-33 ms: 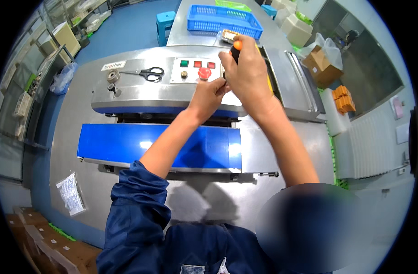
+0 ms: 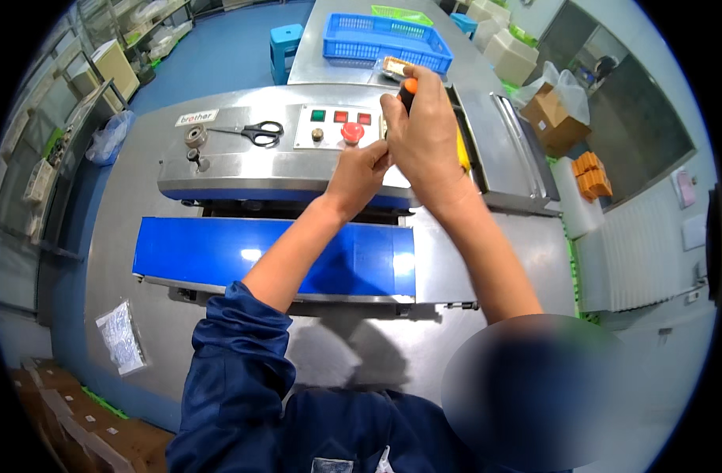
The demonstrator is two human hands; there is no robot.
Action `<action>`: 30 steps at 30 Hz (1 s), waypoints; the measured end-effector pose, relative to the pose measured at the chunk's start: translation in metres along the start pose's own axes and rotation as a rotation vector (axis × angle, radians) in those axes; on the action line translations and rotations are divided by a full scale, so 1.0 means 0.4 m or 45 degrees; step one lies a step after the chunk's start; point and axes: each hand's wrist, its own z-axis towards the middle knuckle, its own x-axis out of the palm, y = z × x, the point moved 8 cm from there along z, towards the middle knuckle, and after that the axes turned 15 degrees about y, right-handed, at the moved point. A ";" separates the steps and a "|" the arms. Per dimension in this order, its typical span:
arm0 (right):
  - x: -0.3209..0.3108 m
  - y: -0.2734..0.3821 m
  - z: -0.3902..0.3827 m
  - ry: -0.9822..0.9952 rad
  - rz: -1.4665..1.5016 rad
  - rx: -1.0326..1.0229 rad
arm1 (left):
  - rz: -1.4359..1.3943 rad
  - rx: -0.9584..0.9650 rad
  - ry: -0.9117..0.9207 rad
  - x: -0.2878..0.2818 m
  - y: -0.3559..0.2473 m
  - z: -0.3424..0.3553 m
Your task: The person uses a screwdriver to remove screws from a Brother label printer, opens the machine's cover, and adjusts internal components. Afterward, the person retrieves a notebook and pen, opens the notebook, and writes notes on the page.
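My right hand [image 2: 425, 146] is wrapped round the black and orange handle of a screwdriver [image 2: 408, 93], held upright over the right end of a steel machine [image 2: 250, 164]. Its shaft and tip are hidden behind my fingers. Just below and to the left, my left hand [image 2: 356, 177] is closed, thumb and fingertips pinched against my right hand's lower fingers. What the pinch holds cannot be made out. Beside the left hand is a control panel [image 2: 304, 140] with a red mushroom button [image 2: 352, 132], a small knob and several coloured switches.
Black scissors [image 2: 262, 133] and a tape roll [image 2: 195, 136] lie on the machine's top. A blue conveyor belt [image 2: 195, 248] runs along its near side. Beyond stand a blue crate [image 2: 384, 49] and a packaged item [image 2: 395, 68]. A clear packet [image 2: 123, 337] lies at the near left.
The view has shifted slightly, so the machine sits a little lower in the picture. Both hands keep nearly the same grip and place.
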 end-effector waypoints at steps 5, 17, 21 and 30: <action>0.095 -0.081 0.043 0.181 1.052 0.425 | 0.084 -0.013 -0.096 0.009 0.020 0.001; 0.038 -0.023 0.134 0.817 -0.345 0.042 | -0.017 -0.011 -0.085 -0.026 0.029 0.029; 0.047 -0.025 0.126 1.018 0.046 -0.133 | -0.135 -0.066 -0.010 -0.014 0.022 0.036; 0.028 -0.037 0.111 0.866 -0.129 -0.051 | -0.043 -0.039 0.060 0.003 0.022 0.038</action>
